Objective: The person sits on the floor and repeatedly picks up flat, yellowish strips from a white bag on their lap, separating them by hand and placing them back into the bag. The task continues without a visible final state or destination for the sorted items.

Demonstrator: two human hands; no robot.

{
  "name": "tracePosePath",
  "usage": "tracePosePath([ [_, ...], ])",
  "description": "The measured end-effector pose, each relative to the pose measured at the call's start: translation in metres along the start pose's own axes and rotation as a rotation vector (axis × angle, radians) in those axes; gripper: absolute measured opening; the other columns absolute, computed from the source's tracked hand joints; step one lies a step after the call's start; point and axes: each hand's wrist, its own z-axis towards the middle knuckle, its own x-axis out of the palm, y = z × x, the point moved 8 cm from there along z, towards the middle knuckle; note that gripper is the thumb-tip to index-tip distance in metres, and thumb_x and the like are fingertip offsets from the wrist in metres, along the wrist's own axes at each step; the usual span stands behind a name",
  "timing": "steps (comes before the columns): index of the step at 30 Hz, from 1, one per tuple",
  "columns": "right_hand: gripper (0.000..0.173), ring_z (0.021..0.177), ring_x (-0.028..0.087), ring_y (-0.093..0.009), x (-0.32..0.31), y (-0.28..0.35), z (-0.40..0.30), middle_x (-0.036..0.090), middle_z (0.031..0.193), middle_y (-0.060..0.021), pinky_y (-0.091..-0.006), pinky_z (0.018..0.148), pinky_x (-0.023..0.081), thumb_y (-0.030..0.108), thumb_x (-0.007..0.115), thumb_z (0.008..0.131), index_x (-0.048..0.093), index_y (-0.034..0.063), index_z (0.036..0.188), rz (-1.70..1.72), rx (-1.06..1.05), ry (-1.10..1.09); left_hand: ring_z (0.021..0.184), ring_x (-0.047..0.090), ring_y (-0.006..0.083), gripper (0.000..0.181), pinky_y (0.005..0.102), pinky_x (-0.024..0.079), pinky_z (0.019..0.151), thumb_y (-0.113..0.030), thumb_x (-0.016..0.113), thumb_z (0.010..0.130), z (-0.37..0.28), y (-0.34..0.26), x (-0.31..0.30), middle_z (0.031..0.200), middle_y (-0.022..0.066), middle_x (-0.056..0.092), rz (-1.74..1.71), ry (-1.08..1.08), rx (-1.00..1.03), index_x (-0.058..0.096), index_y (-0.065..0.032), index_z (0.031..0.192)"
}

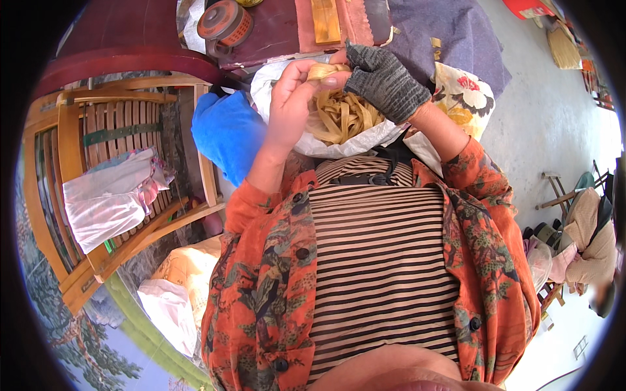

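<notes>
Between the fingertips of my bare left hand [288, 97] and my right hand [384, 80] is a bent piece of flat yellow-tan strip [324, 71]. Both hands grip it, and the exact fold is partly covered by the fingers. A grey knitted fingerless glove covers my right hand. Just below the hands, a heap of the same loose, tangled strip [345, 117] lies in a white plastic sack [354, 148] on my lap. What the strip is made of I cannot tell.
Beyond the sack, a wooden block [325, 22] lies on pink cloth, near a lidded orange-and-grey container [225, 23]. Blue cloth [227, 132] hangs at left beside a wooden slatted chair [122, 115]. Floral fabric [464, 97] sits at right. Another person [589, 234] sits far right.
</notes>
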Motion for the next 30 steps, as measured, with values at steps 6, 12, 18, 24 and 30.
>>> tracePosePath([
  [6,0.024,0.073,0.057,-0.012,0.013,-0.014,-0.002,0.062,0.077,-0.006,-0.0285,0.068,0.044,0.023,0.065,0.077,0.063,0.0033,0.09,-0.02,0.103,0.084,0.071,0.058,0.011,0.015,0.022,0.047,0.068,-0.007,0.047,0.09,0.008,0.012,-0.008,0.084,0.0077,0.061,0.159,0.008,0.04,0.048,0.0015,0.102],
  [12,0.032,0.056,0.049,-0.008,0.009,-0.031,-0.002,0.055,0.068,-0.0016,-0.0209,0.052,0.04,0.033,0.055,0.086,0.061,0.0062,0.101,0.198,0.171,-0.03,0.066,0.058,0.0104,0.012,0.0247,0.051,0.065,-0.009,0.05,0.089,0.002,-0.01,0.014,0.08,0.0071,0.062,0.114,-0.044,0.182,0.054,0.0024,0.094],
  [18,0.033,0.04,0.03,-0.005,0.006,-0.062,-0.007,0.043,0.054,0.0021,-0.0189,0.038,0.023,0.047,0.055,0.08,0.056,0.0131,0.082,0.696,0.563,-0.058,0.062,0.057,0.0076,0.004,0.0198,0.047,0.059,-0.002,0.056,0.084,0.009,-0.004,-0.005,0.072,0.004,0.061,0.243,-0.068,0.14,0.055,0.0011,0.086],
  [24,0.027,0.044,0.037,-0.005,-0.026,-0.065,0.002,0.045,0.054,0.002,-0.0208,0.04,0.029,0.035,0.059,0.081,0.054,0.0083,0.076,0.391,0.334,-0.117,0.064,0.056,0.0075,0.007,0.0222,0.048,0.064,-0.005,0.057,0.085,0.007,-0.019,-0.018,0.072,0.0025,0.059,0.329,-0.077,0.106,0.058,0.001,0.087],
  [30,0.016,0.063,0.05,-0.015,0.0,-0.035,0.004,0.054,0.066,-0.005,-0.028,0.061,0.044,0.017,0.064,0.077,0.055,0.0037,0.079,0.041,0.065,-0.023,0.091,0.058,0.0257,0.028,0.0315,0.047,0.078,-0.009,0.062,0.075,-0.002,-0.028,0.016,0.104,0.0098,0.058,0.902,0.09,0.277,0.056,-0.0032,0.102],
])
